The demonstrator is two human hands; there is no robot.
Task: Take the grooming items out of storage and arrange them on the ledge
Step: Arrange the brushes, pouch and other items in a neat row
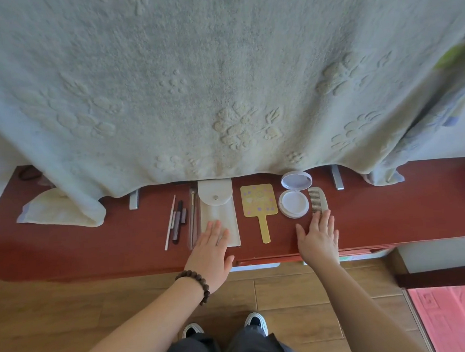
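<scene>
I noted the left hand (212, 251) lying flat, fingers (213, 226) straight and slightly spread, on the near end of the white pouch (218, 214). The right hand (319, 237) was likewise flat, fingers (325, 218) straight, tips touching the comb (318, 201). Between them on the red ledge (95, 245) lay the yellow hand mirror (259, 201) and the open compact (294, 196). Slim pencils (176, 222) lay left of the pouch.

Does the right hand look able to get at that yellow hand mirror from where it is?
Probably yes. The right hand lies flat and open on the ledge, fingertips at the comb. The yellow mirror sits just to its left, handle toward the person, nothing lying over it.
</scene>
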